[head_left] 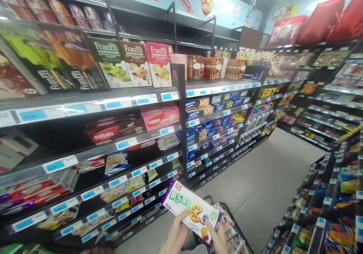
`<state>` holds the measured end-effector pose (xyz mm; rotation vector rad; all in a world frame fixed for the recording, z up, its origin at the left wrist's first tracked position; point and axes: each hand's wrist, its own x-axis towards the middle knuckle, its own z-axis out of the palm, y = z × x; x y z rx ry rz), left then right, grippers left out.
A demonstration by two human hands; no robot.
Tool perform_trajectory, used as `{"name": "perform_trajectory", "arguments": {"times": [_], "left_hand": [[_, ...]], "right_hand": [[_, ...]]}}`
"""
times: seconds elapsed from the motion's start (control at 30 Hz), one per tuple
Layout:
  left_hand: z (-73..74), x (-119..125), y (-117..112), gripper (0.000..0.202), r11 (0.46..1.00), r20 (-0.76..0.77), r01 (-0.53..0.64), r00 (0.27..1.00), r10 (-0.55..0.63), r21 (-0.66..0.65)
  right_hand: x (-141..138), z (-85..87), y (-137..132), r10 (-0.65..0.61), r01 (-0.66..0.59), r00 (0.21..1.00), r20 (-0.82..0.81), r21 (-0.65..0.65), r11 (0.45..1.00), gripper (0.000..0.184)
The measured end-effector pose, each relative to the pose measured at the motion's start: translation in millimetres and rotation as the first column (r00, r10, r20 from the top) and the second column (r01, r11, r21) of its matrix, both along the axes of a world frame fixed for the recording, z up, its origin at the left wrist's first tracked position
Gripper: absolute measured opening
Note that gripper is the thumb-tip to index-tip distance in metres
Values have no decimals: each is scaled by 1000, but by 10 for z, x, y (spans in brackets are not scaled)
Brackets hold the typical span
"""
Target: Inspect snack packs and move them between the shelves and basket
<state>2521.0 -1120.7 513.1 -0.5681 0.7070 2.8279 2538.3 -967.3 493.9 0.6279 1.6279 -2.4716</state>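
At the bottom middle, both my hands hold a white and purple biscuit box (189, 208) with green lettering and a picture of a jam biscuit. My left hand (175, 236) grips its lower left side, fingers wrapped round the edge. My right hand (217, 238) pinches the box's lower right end. The box is tilted, above a shopping cart (233, 234) holding other packets, only partly in view.
Black shelves of snacks run along the left: Franzzi boxes (136, 63) on top, Nabati wafers (160, 118) below, blue biscuit packs (211, 127) further on. More shelves stand at right (337, 193). A grey floor aisle (263, 186) leads ahead.
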Motion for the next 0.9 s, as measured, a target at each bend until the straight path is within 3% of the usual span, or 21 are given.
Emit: {"name": "perform_trajectory", "arguments": {"times": [0.2,0.37,0.67,0.9], "left_hand": [[229,-15,-110,67,970,-188,160,963,-195,-185],[387,-55,-112,64,939,-215,222,935,-282,-264],[196,-34,-160,63,945,-211,221,939,-273,-241],[171,-46,-158,60,937,-223,216,934,-281,-276]], "right_hand": [[-69,167,195,-170,184,979,114,-132,974,97],[-48,303,229,-200,209,977,69,-149,967,97],[-28,283,213,-217,219,976,33,-168,961,94],[-64,204,216,-270,268,963,10,-170,948,90]]}}
